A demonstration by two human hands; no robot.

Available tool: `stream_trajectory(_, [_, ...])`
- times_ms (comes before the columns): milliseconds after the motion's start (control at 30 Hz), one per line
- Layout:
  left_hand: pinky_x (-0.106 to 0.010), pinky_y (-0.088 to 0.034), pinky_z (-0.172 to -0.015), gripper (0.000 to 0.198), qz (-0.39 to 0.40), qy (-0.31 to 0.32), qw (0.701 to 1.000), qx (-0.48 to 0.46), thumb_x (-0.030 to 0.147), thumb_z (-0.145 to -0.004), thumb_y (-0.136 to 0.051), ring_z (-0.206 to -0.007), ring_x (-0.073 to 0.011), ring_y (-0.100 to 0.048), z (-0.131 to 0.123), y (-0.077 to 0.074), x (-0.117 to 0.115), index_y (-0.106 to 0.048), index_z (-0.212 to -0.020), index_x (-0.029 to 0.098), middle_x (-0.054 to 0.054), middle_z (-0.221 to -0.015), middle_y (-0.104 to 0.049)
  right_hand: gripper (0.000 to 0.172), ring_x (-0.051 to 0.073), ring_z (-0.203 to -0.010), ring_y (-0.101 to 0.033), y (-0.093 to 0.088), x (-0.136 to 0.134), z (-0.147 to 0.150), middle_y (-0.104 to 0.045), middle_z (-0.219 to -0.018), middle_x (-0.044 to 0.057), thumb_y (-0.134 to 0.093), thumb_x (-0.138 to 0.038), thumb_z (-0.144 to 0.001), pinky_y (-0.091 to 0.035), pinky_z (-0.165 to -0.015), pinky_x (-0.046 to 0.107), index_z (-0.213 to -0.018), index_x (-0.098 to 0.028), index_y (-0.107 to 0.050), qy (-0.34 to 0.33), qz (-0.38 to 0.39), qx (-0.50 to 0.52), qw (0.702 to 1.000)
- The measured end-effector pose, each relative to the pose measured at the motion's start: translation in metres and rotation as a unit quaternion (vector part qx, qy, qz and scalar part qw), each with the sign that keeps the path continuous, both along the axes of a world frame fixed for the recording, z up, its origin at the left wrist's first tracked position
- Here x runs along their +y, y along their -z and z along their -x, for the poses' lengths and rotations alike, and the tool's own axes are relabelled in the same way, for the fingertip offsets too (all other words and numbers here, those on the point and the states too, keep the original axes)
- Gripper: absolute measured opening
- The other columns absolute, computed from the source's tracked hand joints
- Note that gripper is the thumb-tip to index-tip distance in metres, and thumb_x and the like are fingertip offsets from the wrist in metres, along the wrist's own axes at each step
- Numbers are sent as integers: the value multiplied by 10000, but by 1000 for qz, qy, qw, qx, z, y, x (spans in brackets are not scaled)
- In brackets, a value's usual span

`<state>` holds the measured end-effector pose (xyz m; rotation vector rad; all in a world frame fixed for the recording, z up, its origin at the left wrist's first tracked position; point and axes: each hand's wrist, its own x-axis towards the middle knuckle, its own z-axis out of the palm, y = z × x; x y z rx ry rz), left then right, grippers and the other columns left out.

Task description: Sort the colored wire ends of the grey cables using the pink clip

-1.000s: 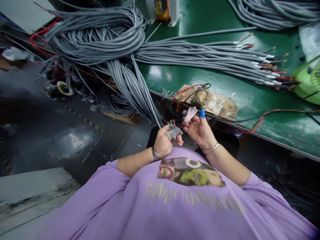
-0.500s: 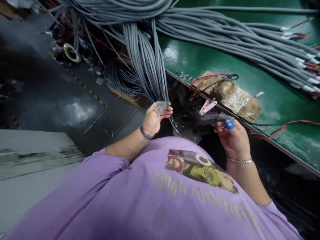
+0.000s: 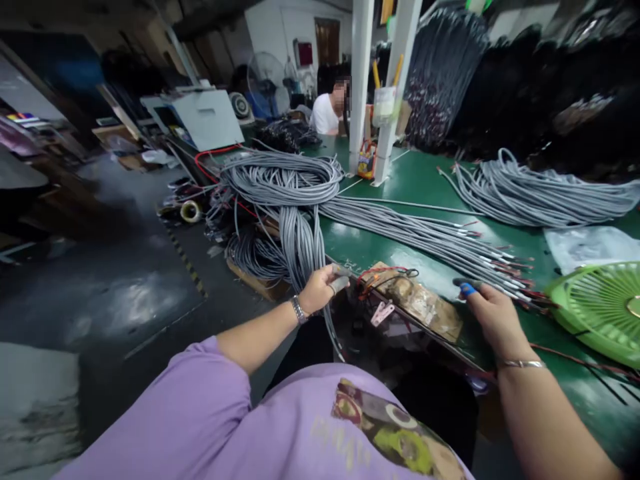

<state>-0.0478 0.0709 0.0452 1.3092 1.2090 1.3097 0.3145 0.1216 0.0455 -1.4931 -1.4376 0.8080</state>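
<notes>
My left hand [image 3: 323,288] is in front of the grey cables [image 3: 301,243] that hang over the bench edge. Grey covers wrap its fingertips. Its thumb and fingers are drawn together, and whatever they may hold cannot be made out. A few cable ends [image 3: 334,337] dangle just below it. My right hand [image 3: 493,317] is over the green bench, thumb and forefinger stretched leftward with nothing visible in them. Blue wraps its thumb and a dark cover its forefinger. Close beyond lie the stripped ends of a grey cable bundle [image 3: 425,240].
A taped brown block [image 3: 425,303] with wires and a pink clip [image 3: 383,313] sits at the bench edge. At right stands a green fan [image 3: 600,307]. Coiled cables [image 3: 283,177] lie farther back, near white posts [image 3: 360,87]. A person [image 3: 327,113] sits beyond.
The view has tilted up, bringing in the room, the fan and the person. My right hand has moved outward over the bench towards the cable ends. My left hand stays by the hanging cables.
</notes>
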Motion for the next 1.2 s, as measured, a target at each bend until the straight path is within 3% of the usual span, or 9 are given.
stream_trajectory(133, [-368,-474,-965,247,-122,47,968,214,297,-651,-801,-954,-239,-650,-7,-19,61,-727,-872,217,-76,-946,-740,365,163,-606,-561,12,0,-1,-687,-696,35,-673,-480,-712,-426,-569,292,-911,-185,-753,-24,39,-7,999])
stream_trajectory(200, [-406,-434,-1039,268,-170,82,917,353,333,-726,-731,-1076,-267,-628,-19,-25,99,-714,-968,220,-82,-1059,-726,406,150,-615,-542,13,-1,0,-680,-711,36,-639,-488,-743,-413,-575,278,-958,-163,-751,-21,27,5,999])
stream_trajectory(267, [-408,-418,-1066,336,-193,116,838,498,362,-797,-646,-1164,-272,-598,-36,-28,137,-667,-1091,202,-94,-1181,-687,430,143,-616,-528,13,0,0,-671,-720,37,-615,-473,-757,-398,-561,263,-1002,-144,-744,-30,14,21,999])
stream_trajectory(367, [-415,-406,-1068,484,-181,110,733,647,400,-847,-570,-1206,-302,-570,-60,-27,184,-572,-1247,128,-166,-1288,-611,382,141,-637,-526,10,2,0,-670,-730,36,-610,-454,-770,-405,-577,258,-950,-147,-750,-35,4,19,999])
stream_trajectory(500, [-426,-432,-1005,669,-149,90,680,712,580,-838,-528,-1169,-345,-574,-72,-23,218,-530,-1288,86,-215,-1301,-561,334,141,-638,-527,7,1,2,-660,-718,27,-588,-425,-784,-425,-619,270,-912,-161,-749,-45,9,34,998])
stream_trajectory(633, [-407,-412,-1007,656,-169,117,645,736,659,-829,-483,-1137,-334,-573,-71,-24,231,-575,-1189,118,-187,-1198,-611,305,129,-635,-523,8,4,3,-654,-712,15,-579,-399,-774,-430,-631,260,-882,-160,-737,-48,2,54,997])
stream_trajectory(867, [-337,-475,-813,608,-108,221,645,723,657,-782,-536,-955,-280,-666,-69,-31,216,-594,-1133,164,-114,-1040,-704,333,103,-585,-458,13,6,1,-608,-672,-6,-595,-420,-750,-391,-586,246,-883,-143,-725,-40,12,82,996])
stream_trajectory(1033, [-363,-444,-986,658,-206,206,661,692,636,-789,-561,-1148,-290,-608,-75,-27,195,-564,-1222,140,-156,-1273,-617,380,96,-564,-402,11,6,1,-578,-654,-9,-615,-453,-729,-338,-537,242,-897,-134,-735,-48,19,81,995])
stream_trajectory(1200, [-349,-359,-1110,666,-249,246,650,675,498,-815,-585,-1301,-269,-510,-113,-25,195,-487,-1344,107,-165,-1429,-525,417,94,-548,-385,13,5,0,-578,-654,-4,-626,-473,-718,-304,-513,243,-934,-134,-738,-38,27,81,996])
